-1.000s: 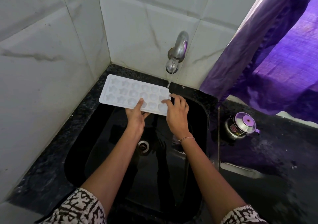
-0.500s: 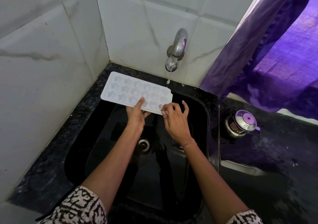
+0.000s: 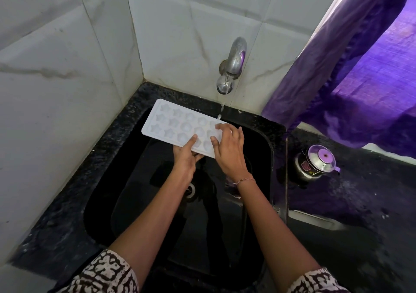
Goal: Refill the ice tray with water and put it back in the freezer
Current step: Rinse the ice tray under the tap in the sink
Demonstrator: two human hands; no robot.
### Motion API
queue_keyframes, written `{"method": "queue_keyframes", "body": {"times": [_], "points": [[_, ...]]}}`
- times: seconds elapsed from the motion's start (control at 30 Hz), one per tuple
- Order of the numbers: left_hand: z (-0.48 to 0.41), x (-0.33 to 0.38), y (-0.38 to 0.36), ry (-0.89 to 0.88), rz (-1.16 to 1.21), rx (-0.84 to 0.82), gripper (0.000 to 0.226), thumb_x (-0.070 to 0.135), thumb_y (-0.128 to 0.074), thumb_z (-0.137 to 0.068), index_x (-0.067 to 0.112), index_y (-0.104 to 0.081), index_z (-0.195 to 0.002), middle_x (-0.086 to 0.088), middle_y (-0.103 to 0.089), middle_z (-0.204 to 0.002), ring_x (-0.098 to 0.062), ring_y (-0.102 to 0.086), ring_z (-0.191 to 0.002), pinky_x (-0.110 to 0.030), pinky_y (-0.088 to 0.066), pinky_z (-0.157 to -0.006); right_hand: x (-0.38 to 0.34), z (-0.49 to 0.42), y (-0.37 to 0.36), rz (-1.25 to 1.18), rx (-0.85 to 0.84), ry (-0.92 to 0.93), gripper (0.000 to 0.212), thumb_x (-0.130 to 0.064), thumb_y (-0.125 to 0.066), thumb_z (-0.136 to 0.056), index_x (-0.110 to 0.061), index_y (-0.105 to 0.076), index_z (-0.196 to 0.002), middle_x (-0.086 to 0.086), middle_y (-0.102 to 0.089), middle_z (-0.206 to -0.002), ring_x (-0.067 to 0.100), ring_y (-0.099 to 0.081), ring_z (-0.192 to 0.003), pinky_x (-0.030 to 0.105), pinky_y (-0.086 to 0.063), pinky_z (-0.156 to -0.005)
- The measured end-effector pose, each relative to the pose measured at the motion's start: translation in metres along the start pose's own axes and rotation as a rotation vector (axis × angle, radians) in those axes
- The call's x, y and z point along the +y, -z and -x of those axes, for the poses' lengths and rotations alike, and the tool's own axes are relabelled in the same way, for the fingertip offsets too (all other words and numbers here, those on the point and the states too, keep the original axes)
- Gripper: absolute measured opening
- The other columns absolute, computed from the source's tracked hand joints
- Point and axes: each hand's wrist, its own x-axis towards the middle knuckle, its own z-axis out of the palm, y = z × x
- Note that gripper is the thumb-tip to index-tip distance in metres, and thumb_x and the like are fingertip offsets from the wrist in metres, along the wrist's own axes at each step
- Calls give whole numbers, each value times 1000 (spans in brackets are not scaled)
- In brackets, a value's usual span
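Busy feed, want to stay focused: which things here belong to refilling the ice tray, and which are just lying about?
In the job: ice tray, left hand, right hand, tap, running water, sink.
Lying about: small steel pot on the counter, purple curtain.

tray: white ice tray (image 3: 173,123) over the black sink (image 3: 139,180)
water: thin stream (image 3: 221,110) from the tap (image 3: 231,67) hits its right end
hands: left hand (image 3: 185,157) pinches near edge, right hand (image 3: 228,150) grips right end
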Motion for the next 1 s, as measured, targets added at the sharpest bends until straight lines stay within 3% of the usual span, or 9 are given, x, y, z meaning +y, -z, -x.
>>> {"method": "queue_keyframes", "body": {"times": [0.17, 0.63, 0.87, 1.0], "points": [[2, -4, -2, 10, 5, -21, 49, 4, -60, -88, 15, -48, -134, -11, -60, -127, -30, -59, -115, -52, -53, -87, 2, -14, 0, 76, -29, 26, 32, -32, -41, -99, -11, -48, -121, -3, -55, -125, 18, -37, -130, 49, -4, -118], [-3, -1, 9, -4, 24, -2, 55, 4, -64, -85, 16, -46, -136, -10, -60, -129, -30, -60, -115, -45, -57, -79, 7, -16, 0, 172, -59, 76, 36, -39, -36, -98, -18, -49, -124, -4, -60, -123, 18, -37, -129, 49, -1, -117], [-5, 2, 2, -36, 34, -5, 53, 4, -62, -87, 14, -46, -136, -11, -60, -128, -30, -61, -113, -44, -57, -78, 7, -9, 0, 116, -142, 69, 35, -42, -31, -100, -29, -48, -128, -12, -35, -149, 21, -11, -144, 54, 5, -115], [-7, 5, 2, -40, 24, -3, 55, 4, -63, -86, 14, -45, -137, -11, -60, -129, -29, -61, -113, -40, -59, -72, 11, -1, 0, 227, -78, 30, 45, -51, -23, -95, -30, -56, -118, 1, -32, -150, 28, -12, -144, 55, -4, -116]]}}
